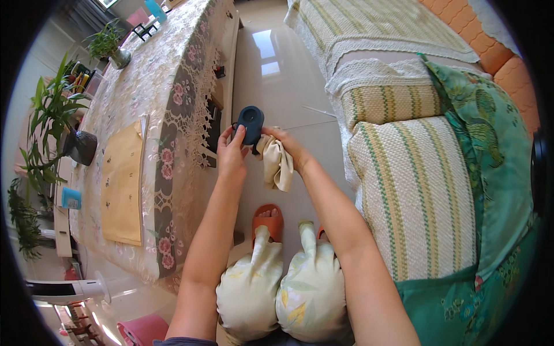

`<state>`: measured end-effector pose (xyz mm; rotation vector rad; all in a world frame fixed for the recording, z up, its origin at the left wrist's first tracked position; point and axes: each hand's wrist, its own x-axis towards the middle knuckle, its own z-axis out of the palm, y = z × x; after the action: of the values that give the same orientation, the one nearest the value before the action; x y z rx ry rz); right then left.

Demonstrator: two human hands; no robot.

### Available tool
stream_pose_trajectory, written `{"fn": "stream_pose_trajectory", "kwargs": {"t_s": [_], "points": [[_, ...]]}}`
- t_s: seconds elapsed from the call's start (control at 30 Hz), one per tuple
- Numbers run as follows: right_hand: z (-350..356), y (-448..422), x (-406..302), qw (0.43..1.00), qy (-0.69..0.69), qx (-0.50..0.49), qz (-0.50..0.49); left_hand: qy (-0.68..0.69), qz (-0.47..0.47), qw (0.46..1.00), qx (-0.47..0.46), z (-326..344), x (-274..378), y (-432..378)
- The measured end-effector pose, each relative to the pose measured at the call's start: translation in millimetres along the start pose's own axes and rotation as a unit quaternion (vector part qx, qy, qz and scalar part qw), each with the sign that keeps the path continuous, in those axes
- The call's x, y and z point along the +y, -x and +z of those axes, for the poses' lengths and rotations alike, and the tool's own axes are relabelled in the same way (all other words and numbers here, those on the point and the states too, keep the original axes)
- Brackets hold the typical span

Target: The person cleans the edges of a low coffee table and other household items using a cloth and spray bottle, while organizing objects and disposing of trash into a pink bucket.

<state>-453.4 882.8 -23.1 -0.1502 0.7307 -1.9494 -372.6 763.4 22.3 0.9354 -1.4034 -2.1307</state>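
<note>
My left hand grips a dark blue oval object from its left side, thumb on its face. A round recess shows near the object's top end, and a small dark cord or tab hangs at its lower right; its exact kind is unclear. A crumpled beige cloth hangs from my right hand, close against the blue object's right side. Whether the right fingertips also touch the object is hidden. Both hands are held out over the tiled floor, in front of my knees.
To the left stands a long table with a floral lace tablecloth, bearing a brown paper envelope with writing and potted plants. On the right is a sofa with a striped woven cover and green satin fabric. A pink bin stands lower left.
</note>
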Motion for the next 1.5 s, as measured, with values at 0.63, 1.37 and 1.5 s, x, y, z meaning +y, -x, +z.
{"fn": "stream_pose_trajectory", "kwargs": {"t_s": [0.63,1.37,1.5], "points": [[-15.4,-109.9,-30.0,0.956,0.083,0.245,-0.135,-0.952,0.268,-0.062,-0.135,21.6,90.7,-169.1],[20.5,-149.8,-42.9,0.973,0.197,0.110,-0.055,-0.675,0.296,0.652,-0.179,-6.5,236.8,-143.9],[38.6,-150.9,-40.1,0.948,0.305,0.074,-0.057,-0.505,0.288,0.785,-0.214,-9.8,226.9,-135.5]]}}
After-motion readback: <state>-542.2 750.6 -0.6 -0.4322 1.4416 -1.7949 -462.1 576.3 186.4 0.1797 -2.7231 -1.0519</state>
